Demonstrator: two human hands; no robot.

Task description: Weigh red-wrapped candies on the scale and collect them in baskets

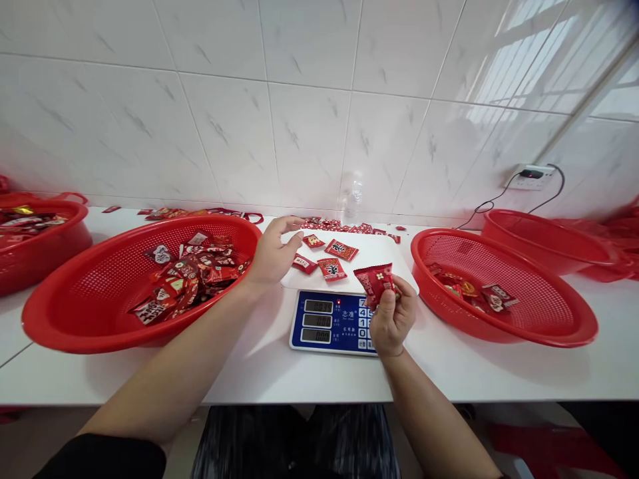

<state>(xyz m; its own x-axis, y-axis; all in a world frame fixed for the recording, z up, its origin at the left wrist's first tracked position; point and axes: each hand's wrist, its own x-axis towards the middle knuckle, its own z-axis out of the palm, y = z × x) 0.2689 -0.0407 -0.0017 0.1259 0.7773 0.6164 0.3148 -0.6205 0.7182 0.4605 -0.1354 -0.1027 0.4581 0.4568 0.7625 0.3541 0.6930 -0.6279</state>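
My right hand [394,316] pinches a red snack packet [373,281] between thumb and fingers, above the scale's keypad. My left hand [274,249] is empty, thumb and fingers apart, by the left edge of the white weighing plate [367,249]. Several small red packets lie on that plate, among them one with bold black writing [331,269] and another behind it [342,250]. In front, the digital scale's blue panel [324,322] shows three displays; my right hand covers part of its keys.
A large red basket [64,299] of packets stands left, another red basket [544,306] with fewer packets right. More baskets stand at both far sides. Loose packets [334,226] lie along the tiled wall. A wall socket [532,176] has cables hanging behind the right baskets.
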